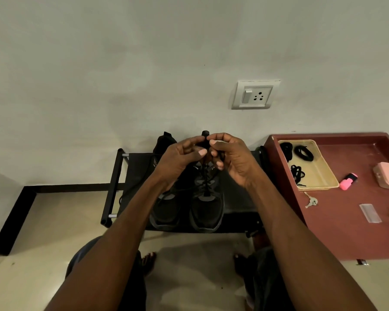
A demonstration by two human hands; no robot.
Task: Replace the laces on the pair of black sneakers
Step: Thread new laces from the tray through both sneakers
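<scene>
Right now both hands meet above the collar end of the right-hand black mesh sneaker [208,205], which stands beside its twin, the left-hand black sneaker [166,207], on a low black fabric-topped shoe rack [135,173] against the wall. The left hand [180,160] and the right hand [230,158] are curled inward, their fingers [201,151] nearly touching, and they appear to pinch the ends of the thin black lace [206,182] that runs up the right-hand shoe's eyelets; exactly which strand each hand holds cannot be made out against the dark shoe. The shoe's long axis runs from the person toward the wall, toe pointing back at the person and heel at the wall, so the lace rises from the toe end up to the fingers at the tongue. Both hands are about equally near the lace ends, one on each side of that axis. To my eye the coming move is tightening or knotting at the top. Spare coiled black laces [303,153] lie in a shallow beige tray [323,173] on the reddish-brown bench [346,232] well to the right.
</scene>
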